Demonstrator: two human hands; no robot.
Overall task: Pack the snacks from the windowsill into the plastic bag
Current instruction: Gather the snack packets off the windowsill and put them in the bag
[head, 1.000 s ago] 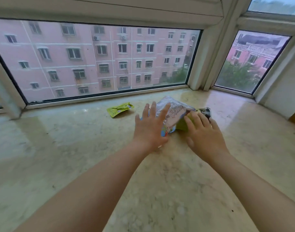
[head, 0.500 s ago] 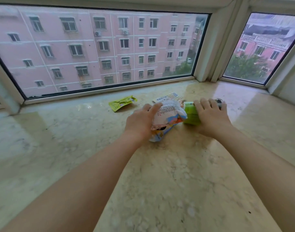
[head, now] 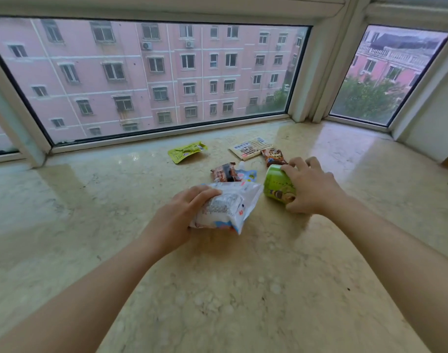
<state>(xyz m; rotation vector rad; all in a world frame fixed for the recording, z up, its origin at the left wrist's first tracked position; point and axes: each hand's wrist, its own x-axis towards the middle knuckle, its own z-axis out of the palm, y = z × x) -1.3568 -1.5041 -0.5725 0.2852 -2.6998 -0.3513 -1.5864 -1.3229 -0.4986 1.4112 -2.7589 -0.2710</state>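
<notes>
Now, from my head view, I see a wide marble windowsill (head: 243,289), cream with pale veining and glossy near the glass. White window frames (head: 304,72) angle around a bay, and a pink apartment block (head: 166,72) fills the panes.

My left hand (head: 182,212) grips a white snack packet (head: 230,205) at about 12 o'clock from me, fingers curled over its top and thumb hidden underneath. Its long axis runs from roughly 8 o'clock to 2 o'clock, with the flat sealed end pointing toward 2.

My right hand (head: 312,187) wraps a green snack cup (head: 278,183) just to the packet's right, fingers curled over its far side, thumb at the near edge. The cup lies tilted, one end toward 11 o'clock; I cannot tell whether that end is its top.

Farther out, a brown wrapped bar (head: 224,171) and a pale blue pouch (head: 248,174) lie side by side past the packet. At 1 o'clock sit a second brown wrapper (head: 273,156) and a cream flat packet (head: 250,148); a yellow-green sachet (head: 187,151) lies apart at 11 o'clock.
</notes>
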